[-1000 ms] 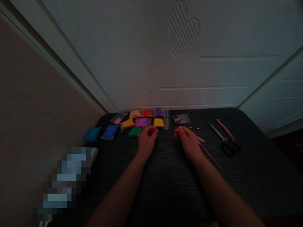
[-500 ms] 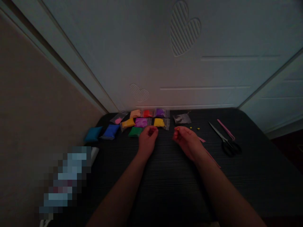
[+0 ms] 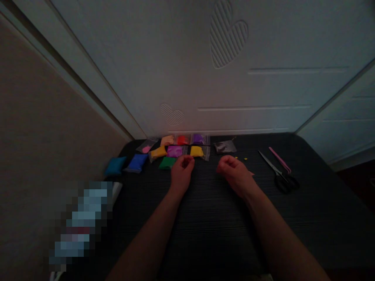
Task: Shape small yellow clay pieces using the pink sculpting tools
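Observation:
Near the back of the dark table, my left hand [image 3: 182, 171] is closed in a pinch, and whatever lies between its fingertips is too small or hidden to make out. It is close to a green packet [image 3: 167, 163] and a clear bag of yellow clay-like material [image 3: 197, 151]. Across a short gap, my right hand [image 3: 233, 171] has its fingers curled together, and their contents are hidden. Just beyond it lie two tiny yellow bits [image 3: 245, 159]. A piece of pink strip [image 3: 252, 173] peeks out behind the right wrist.
Scissors [image 3: 278, 171] with black handles and pink tweezers [image 3: 280, 160] lie to the right. Several coloured packets line the back, among them a blue packet [image 3: 137, 162], a teal packet [image 3: 115, 166] and a grey bag [image 3: 225, 146]. A blurred-out object [image 3: 84, 218] is at left.
My right hand has rolled over so its back faces up more; the yellow speck seen at its fingertips is now hidden. My left hand has barely moved.

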Motion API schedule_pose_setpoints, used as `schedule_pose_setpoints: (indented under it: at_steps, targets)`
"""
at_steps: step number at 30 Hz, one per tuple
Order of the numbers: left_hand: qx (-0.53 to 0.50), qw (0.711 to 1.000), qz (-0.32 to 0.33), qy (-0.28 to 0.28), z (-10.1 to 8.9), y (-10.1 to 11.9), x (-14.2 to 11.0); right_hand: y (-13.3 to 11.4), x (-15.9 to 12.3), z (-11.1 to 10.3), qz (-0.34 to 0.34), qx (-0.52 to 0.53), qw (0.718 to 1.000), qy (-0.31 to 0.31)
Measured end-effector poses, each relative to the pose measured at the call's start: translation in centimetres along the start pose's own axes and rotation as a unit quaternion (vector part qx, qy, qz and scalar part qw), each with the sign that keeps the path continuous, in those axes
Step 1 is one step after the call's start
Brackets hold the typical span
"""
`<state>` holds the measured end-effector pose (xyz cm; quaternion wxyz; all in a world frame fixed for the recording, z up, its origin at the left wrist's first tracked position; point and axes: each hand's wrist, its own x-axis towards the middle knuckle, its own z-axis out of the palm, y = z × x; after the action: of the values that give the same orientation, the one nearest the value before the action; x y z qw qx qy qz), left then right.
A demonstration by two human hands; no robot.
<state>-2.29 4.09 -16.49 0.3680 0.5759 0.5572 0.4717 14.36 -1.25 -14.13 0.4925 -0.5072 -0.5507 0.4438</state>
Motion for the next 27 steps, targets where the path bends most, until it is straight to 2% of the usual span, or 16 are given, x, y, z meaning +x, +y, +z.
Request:
schedule_pose_setpoints:
  at_steps: [3, 6, 11, 17, 27]
  targets:
    - [0.013, 1.000, 0.008, 0.020, -0.2, 0.3, 0.0, 0.9, 0.2, 0.6, -0.004, -0.117, 0.993, -0.015]
    - [0.036, 0.998, 0.032, 0.040, -0.4, 0.5, -0.1, 1.3, 0.1, 1.1, -0.022, -0.224, 0.974, -0.027]
    - [0.036, 0.998, 0.046, 0.020, -0.1, 0.3, -0.2, 1.4, 0.2, 1.3, -0.037, -0.321, 0.946, -0.031]
    - [0.031, 0.999, 0.040, 0.015, -0.1, 0.2, -0.2, 1.6, 0.4, 1.0, -0.048, -0.357, 0.933, -0.012]
    - [0.040, 0.998, 0.044, 0.003, 0.0, -0.2, -0.1, 1.9, 0.5, 0.9, -0.043, -0.317, 0.947, 0.031]
